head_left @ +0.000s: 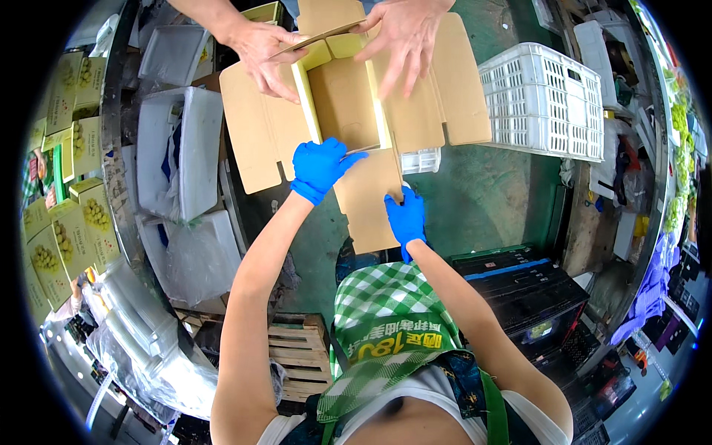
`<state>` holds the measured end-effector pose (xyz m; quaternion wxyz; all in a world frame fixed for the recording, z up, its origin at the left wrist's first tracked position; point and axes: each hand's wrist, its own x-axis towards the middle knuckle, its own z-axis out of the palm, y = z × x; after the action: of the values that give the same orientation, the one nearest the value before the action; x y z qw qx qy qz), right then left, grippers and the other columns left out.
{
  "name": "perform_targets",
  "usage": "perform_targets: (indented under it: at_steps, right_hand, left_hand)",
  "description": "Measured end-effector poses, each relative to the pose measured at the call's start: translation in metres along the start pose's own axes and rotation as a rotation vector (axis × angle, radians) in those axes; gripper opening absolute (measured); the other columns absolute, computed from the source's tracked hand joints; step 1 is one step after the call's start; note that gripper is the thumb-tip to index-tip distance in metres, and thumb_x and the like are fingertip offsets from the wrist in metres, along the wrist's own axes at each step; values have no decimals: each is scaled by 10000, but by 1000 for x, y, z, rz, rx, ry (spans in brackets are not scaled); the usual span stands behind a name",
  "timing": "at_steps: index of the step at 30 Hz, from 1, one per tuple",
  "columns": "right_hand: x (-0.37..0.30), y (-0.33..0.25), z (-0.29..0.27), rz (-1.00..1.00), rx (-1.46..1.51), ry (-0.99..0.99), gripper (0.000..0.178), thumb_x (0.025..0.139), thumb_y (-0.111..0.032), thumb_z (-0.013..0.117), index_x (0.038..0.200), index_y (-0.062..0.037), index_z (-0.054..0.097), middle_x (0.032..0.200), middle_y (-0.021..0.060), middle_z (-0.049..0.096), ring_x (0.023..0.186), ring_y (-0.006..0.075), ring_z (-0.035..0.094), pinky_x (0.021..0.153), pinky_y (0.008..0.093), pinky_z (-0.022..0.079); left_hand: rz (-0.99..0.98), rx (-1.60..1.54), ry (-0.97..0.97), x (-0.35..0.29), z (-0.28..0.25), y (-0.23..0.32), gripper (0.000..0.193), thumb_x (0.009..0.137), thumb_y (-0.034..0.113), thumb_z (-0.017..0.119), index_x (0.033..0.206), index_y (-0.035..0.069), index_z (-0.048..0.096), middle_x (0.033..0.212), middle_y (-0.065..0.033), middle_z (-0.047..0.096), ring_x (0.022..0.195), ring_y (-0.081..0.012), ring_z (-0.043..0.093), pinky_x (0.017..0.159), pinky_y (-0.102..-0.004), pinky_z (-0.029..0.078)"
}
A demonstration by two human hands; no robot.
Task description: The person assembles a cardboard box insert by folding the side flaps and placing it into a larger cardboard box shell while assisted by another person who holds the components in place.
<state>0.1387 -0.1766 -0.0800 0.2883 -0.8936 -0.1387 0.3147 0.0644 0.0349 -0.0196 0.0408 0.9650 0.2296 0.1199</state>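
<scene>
An opened cardboard box [343,111], brown inside with yellow-edged walls, has its flaps spread outward. My left hand [319,169], in a blue glove, is closed on the box's near edge, thumb pointing right along it. Lower down, my right hand [406,218], also blue-gloved, pinches the right edge of the near flap [371,211]. Across from me, another person's bare hands, one at the left wall [271,63] and one over the right flap [404,48], are at the box's far end. A narrow flap [322,37] stands raised between them.
A white plastic crate [545,100] stands to the right, with black crates [519,297] nearer me. White foam boxes [200,152] line the left side. Yellow-green printed cartons [55,252] stack at far left. A wooden pallet [297,352] lies at lower left.
</scene>
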Motion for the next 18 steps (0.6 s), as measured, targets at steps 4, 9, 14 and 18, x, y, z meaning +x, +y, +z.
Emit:
perform_targets:
  at_steps: [4, 9, 14, 18]
  right_hand:
    - [17, 7, -21, 114, 262, -251, 307, 848, -303, 588, 1033, -58, 593, 943, 182, 598, 786, 354, 578, 713, 413, 489]
    - [46, -12, -43, 121, 796, -547, 163, 854, -191, 574, 955, -63, 581, 833, 45, 560, 699, 191, 547, 655, 321, 485]
    - [42, -52, -60, -106, 568, -428, 233, 794, -64, 593, 1021, -43, 546, 926, 154, 553, 887, 267, 570, 759, 345, 468]
    - [36, -76, -68, -426, 49, -7, 597, 710, -48, 674, 1260, -111, 449, 1051, 162, 526, 981, 317, 535, 801, 391, 461]
  left_hand:
    - [-31, -12, 35, 1, 1, 6, 480, 740, 539, 648, 486, 161, 499, 488, -45, 441, 392, -218, 460, 401, -330, 324]
    - [-51, -54, 18, -2, 3, 10, 503, 750, 554, 632, 485, 149, 493, 494, -53, 441, 391, -224, 459, 401, -336, 319]
    - [-102, -39, -59, -4, -3, 8, 487, 760, 573, 603, 521, 153, 539, 542, -53, 479, 414, -224, 500, 417, -346, 351]
    - [-148, -73, -117, -4, -11, 10, 489, 747, 589, 602, 535, 152, 545, 569, -50, 486, 446, -221, 519, 443, -342, 368]
